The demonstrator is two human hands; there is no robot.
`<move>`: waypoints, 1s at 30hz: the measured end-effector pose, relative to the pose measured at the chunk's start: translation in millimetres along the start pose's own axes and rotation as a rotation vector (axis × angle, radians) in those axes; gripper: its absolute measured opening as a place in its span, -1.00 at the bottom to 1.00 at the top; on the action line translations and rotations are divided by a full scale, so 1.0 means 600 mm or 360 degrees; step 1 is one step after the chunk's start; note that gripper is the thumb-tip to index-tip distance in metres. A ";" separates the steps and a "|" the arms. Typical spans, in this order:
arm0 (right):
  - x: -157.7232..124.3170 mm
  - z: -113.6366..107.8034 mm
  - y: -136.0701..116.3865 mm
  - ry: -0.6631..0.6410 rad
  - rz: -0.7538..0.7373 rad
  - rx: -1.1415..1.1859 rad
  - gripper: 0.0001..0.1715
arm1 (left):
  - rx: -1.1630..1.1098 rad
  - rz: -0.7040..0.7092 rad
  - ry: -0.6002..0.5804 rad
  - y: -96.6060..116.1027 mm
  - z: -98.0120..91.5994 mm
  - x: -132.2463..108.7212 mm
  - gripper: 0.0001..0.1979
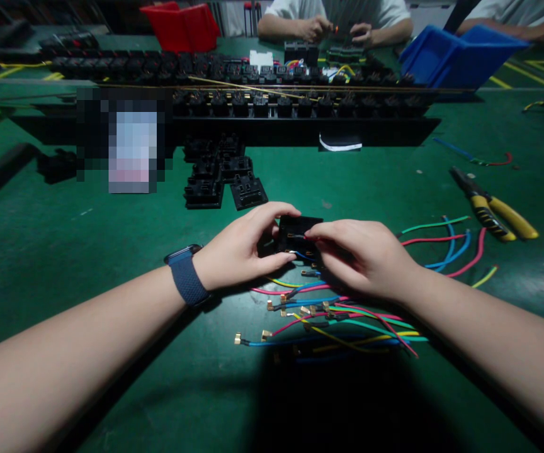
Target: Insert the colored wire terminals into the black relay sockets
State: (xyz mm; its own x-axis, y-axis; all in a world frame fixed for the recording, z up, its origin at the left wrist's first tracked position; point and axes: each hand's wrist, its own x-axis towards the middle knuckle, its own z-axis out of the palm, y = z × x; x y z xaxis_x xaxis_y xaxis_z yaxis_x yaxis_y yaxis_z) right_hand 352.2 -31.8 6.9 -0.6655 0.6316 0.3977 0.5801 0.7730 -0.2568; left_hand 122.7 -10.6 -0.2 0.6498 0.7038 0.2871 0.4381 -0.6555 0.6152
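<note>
My left hand (pixel 238 245), with a dark watch band (pixel 189 277) at its wrist, grips a black plastic socket module (pixel 300 224) between thumb and fingers. Against the module's face, my right hand (pixel 371 258) pinches a wire (pixel 299 237) by its dark-sleeved end, near the brass terminal. Another blue wire (pixel 306 255) shows at the module's lower edge; whether it is attached I cannot tell. Below and under my right hand lie several loose coloured wires (pixel 347 323) with brass terminals, one a blue wire (pixel 272 343) reaching furthest left.
Several black socket modules (pixel 222 176) lie beyond my left hand. Behind them are long black strips (pixel 376 129) lined with modules. Yellow-handled pliers (pixel 493 207) lie at right. A red bin (pixel 177 26) and a blue bin (pixel 461 56) stand at the back, near another person's hands (pixel 319 29).
</note>
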 end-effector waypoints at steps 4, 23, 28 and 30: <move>0.000 -0.002 -0.008 0.0070 0.0030 -0.0041 -0.75 | -0.0027 0.0084 0.0029 -0.001 0.000 -0.001 -0.48; 0.001 0.007 -0.005 0.0016 0.0118 0.0060 -0.59 | 0.0105 0.0051 -0.0120 0.002 -0.006 -0.003 -0.61; 0.002 0.008 -0.005 0.0011 0.0121 0.0058 -0.60 | 0.0129 0.0036 -0.0086 0.004 -0.004 -0.002 -0.63; 0.001 0.008 -0.005 0.0008 0.0118 0.0060 -0.60 | 0.0134 0.0042 -0.0089 0.005 -0.004 -0.001 -0.63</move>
State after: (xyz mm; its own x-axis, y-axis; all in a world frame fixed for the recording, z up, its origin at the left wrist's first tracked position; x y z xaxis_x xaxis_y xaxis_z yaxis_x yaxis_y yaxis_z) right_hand 347.7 -33.4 3.5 -0.6190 0.6868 0.3811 0.6094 0.7260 -0.3187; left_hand 122.1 -12.2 3.0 0.6943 0.6713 0.2594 0.4698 -0.6958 0.5433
